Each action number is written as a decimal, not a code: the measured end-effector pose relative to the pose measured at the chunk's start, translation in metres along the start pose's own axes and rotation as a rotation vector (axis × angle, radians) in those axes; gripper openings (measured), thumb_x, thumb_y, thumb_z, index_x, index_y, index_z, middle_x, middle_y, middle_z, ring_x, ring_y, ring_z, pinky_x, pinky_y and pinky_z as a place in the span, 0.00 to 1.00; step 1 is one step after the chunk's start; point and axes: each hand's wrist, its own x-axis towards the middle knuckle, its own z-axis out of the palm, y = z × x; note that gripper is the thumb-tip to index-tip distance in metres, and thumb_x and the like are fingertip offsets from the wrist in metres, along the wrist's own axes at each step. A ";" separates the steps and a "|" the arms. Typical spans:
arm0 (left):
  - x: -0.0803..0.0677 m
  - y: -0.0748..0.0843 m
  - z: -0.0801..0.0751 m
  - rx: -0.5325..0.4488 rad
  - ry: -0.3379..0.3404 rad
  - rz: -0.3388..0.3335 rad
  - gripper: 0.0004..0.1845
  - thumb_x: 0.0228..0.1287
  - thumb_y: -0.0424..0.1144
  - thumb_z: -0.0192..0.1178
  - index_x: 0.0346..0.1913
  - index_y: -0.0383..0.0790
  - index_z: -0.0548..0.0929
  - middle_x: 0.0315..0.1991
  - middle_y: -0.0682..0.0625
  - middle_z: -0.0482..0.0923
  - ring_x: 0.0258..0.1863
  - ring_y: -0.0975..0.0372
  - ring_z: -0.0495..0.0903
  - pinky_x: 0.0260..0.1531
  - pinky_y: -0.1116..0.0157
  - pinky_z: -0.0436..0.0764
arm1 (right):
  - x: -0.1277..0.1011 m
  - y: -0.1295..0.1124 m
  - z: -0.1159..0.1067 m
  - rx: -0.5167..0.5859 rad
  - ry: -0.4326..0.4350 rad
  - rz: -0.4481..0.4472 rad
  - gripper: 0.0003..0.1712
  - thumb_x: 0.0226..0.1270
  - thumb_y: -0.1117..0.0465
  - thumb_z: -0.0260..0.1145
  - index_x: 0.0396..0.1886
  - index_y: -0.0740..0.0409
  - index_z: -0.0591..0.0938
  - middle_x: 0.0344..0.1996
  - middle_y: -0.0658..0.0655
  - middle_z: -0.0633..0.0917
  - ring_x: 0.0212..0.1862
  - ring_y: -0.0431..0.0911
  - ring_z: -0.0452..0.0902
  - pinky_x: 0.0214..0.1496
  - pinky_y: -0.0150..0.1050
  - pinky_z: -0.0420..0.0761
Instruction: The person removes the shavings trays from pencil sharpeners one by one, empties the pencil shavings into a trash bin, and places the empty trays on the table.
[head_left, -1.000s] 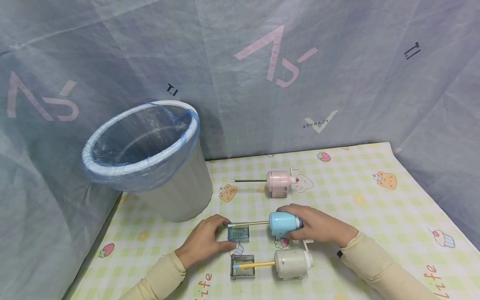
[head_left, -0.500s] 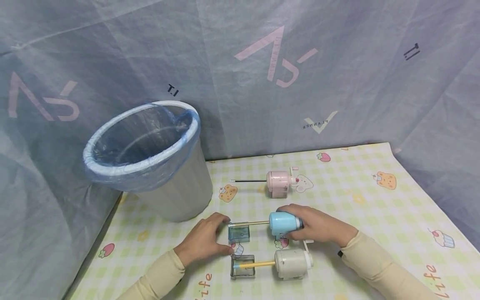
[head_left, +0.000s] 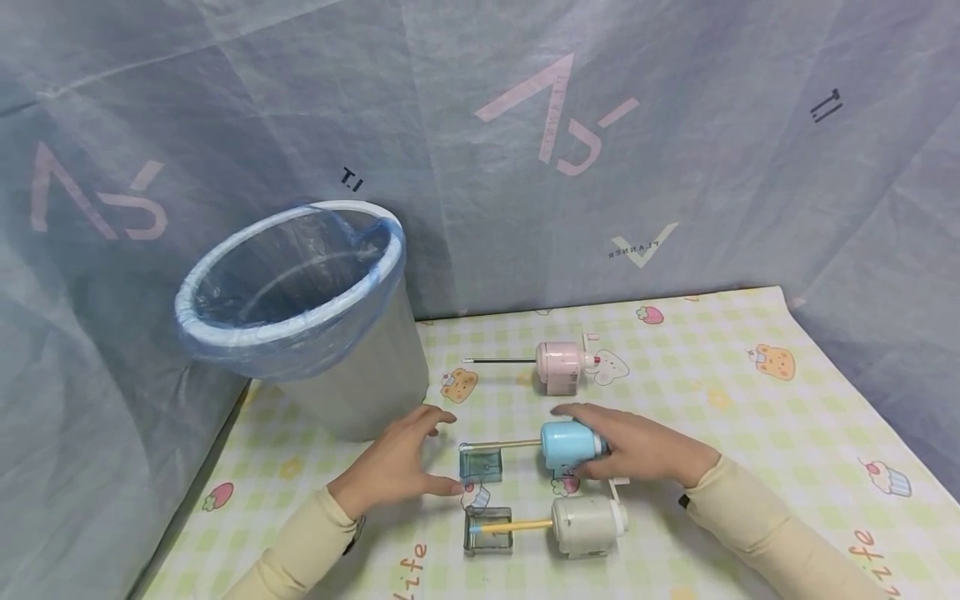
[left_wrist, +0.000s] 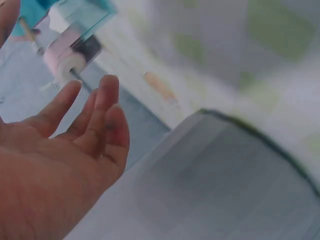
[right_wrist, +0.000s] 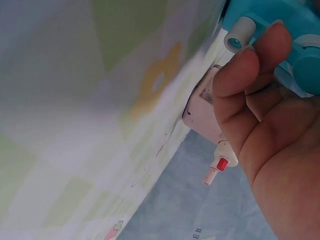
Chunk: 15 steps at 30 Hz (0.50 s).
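Your right hand (head_left: 637,450) grasps the blue sharpener (head_left: 570,444) on the tabletop (head_left: 750,417), with a pencil (head_left: 502,445) sticking out toward 9 o'clock. Your left hand (head_left: 397,462) is released, fingers spread, just beside the clear blue tray (head_left: 480,464) at its 9 o'clock. The bin (head_left: 300,317) stands at 11 o'clock.

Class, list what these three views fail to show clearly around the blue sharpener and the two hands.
- Blue sharpener: head view, rear end covered by the right hand.
- Clear drawer: contents too small to tell.
- Bin: left wrist view, blurred.
- Left hand: left wrist view, thumb cut off by the edge.
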 end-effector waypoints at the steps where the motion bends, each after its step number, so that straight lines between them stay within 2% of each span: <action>1: 0.000 0.002 -0.002 -0.003 0.000 0.000 0.46 0.50 0.55 0.86 0.71 0.42 0.78 0.66 0.51 0.76 0.61 0.51 0.80 0.57 0.42 0.80 | 0.000 0.000 -0.001 0.003 0.001 0.013 0.51 0.68 0.41 0.77 0.82 0.52 0.64 0.59 0.51 0.81 0.52 0.41 0.80 0.56 0.45 0.82; 3: -0.001 0.005 -0.007 -0.007 -0.001 0.002 0.45 0.51 0.56 0.85 0.71 0.44 0.78 0.67 0.51 0.76 0.62 0.50 0.80 0.58 0.40 0.79 | -0.001 -0.002 -0.004 0.009 0.010 0.041 0.58 0.66 0.38 0.78 0.85 0.51 0.59 0.58 0.51 0.80 0.48 0.40 0.80 0.53 0.43 0.82; 5: -0.003 0.008 -0.011 -0.010 -0.003 0.002 0.45 0.53 0.59 0.83 0.71 0.47 0.78 0.67 0.52 0.76 0.63 0.51 0.79 0.58 0.39 0.79 | -0.002 -0.003 -0.009 0.022 0.023 0.060 0.59 0.66 0.37 0.77 0.86 0.51 0.56 0.59 0.53 0.79 0.41 0.38 0.80 0.46 0.40 0.83; 9: -0.006 0.014 -0.019 -0.032 0.015 0.009 0.44 0.58 0.65 0.78 0.73 0.48 0.77 0.68 0.53 0.76 0.64 0.50 0.79 0.59 0.42 0.80 | -0.004 -0.008 -0.026 0.016 0.080 0.073 0.52 0.69 0.36 0.75 0.84 0.50 0.62 0.61 0.56 0.78 0.29 0.37 0.74 0.32 0.36 0.79; 11: -0.007 0.017 -0.023 -0.046 0.038 0.006 0.42 0.61 0.65 0.76 0.74 0.50 0.76 0.69 0.55 0.75 0.65 0.52 0.78 0.60 0.44 0.80 | -0.005 -0.010 -0.034 -0.011 0.125 0.074 0.48 0.71 0.37 0.73 0.82 0.51 0.65 0.64 0.57 0.78 0.29 0.36 0.74 0.31 0.35 0.78; 15: -0.007 0.025 -0.032 -0.049 0.108 0.083 0.35 0.70 0.61 0.70 0.73 0.49 0.76 0.69 0.56 0.76 0.64 0.55 0.78 0.61 0.46 0.80 | -0.002 -0.011 -0.046 -0.110 0.236 0.077 0.45 0.73 0.39 0.72 0.81 0.49 0.67 0.65 0.54 0.78 0.33 0.35 0.75 0.32 0.34 0.78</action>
